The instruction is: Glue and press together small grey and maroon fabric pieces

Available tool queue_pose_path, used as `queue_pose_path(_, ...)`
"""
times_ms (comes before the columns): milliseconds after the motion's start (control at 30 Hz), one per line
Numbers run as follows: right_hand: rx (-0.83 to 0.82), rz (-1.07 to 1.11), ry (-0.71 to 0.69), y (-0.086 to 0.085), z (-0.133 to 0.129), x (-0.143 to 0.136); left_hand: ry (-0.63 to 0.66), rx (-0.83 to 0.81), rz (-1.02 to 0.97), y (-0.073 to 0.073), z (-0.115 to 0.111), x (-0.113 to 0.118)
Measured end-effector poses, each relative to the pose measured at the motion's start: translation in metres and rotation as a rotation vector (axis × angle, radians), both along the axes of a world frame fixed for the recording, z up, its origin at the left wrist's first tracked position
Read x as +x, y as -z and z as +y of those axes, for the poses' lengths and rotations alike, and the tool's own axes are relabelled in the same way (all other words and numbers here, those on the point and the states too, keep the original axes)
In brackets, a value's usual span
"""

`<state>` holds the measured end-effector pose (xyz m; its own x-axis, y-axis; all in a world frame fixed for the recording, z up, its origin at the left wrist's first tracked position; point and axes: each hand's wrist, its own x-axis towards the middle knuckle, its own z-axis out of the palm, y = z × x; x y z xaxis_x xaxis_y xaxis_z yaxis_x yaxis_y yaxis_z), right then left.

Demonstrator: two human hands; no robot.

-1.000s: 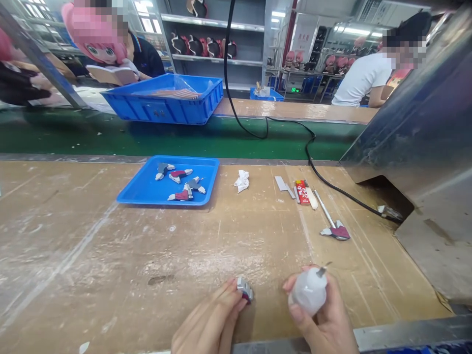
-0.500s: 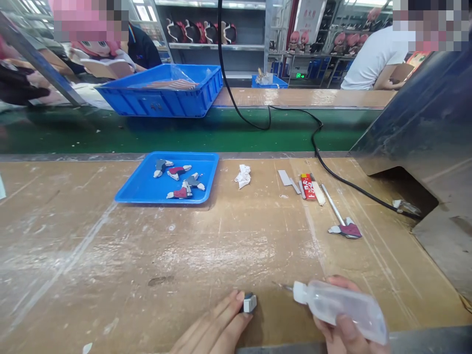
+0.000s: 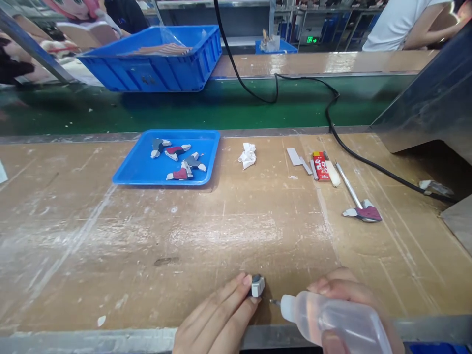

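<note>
Head view, bottom centre: left hand (image 3: 217, 322) pinches a small grey part (image 3: 257, 285) against the workbench (image 3: 110, 246). Right hand (image 3: 346, 300) is wrapped around a squeeze bottle (image 3: 332, 322), its needle tip just beside the part. No glue visible yet. Five finished-looking pieces lie in the blue tray (image 3: 136, 169), upper left.

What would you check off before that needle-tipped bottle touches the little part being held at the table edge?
1. Small grey-and-white part pinched by left hand: ok.
2. Squeeze bottle gripped in right hand: ok.
3. Needle tip aimed at the part: ok, close beside it, apart.
4. Liquid in bottle: cannot tell.
5. Left fingers out of the tip's path: cannot tell, they sit very near.
6. Blue tray of finished pieces out of the way: ok.
</note>
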<state>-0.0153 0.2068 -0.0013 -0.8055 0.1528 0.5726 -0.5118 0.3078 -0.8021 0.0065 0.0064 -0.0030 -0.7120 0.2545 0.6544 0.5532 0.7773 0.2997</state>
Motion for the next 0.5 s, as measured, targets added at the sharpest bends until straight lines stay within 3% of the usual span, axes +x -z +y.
queue_pose_path(233,-0.006,-0.037,-0.035,0.0008,-0.0058,0.0015,0.029,0.054,-0.062,-0.0016,0.0027,0.0031)
queue_pose_path(400,-0.109,-0.066,0.035,0.0016,-0.01,-0.0003,-0.011,0.111,-0.08,-0.0028,0.0076,0.0049)
queue_pose_path(500,-0.076,-0.093,0.025,0.0015,-0.0109,-0.0021,0.007,0.093,-0.07,-0.0025,0.006,0.0047)
